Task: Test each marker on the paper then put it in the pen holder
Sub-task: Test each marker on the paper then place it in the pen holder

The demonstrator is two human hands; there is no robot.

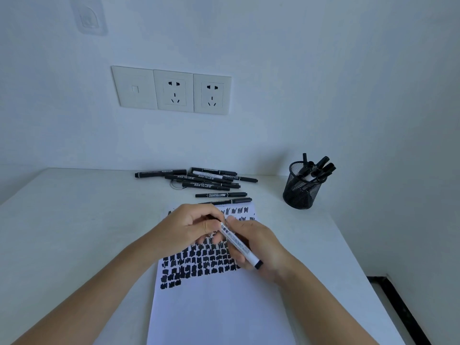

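centrally, a white-barrelled marker (pixel 239 245) is held over the paper (pixel 219 302), gripped by the right hand (pixel 256 245) along its barrel, while the left hand (pixel 191 226) is closed around its far end. rows of black test marks are seen on the paper. a pile of black markers (pixel 206 181) is laid at the far side of the bench (pixel 74 220). further right, a mesh pen holder (pixel 302 186) is filled with several markers.

The left hand (pixel 191 227) hides the marker's (pixel 239 244) tip; its label is unreadable.
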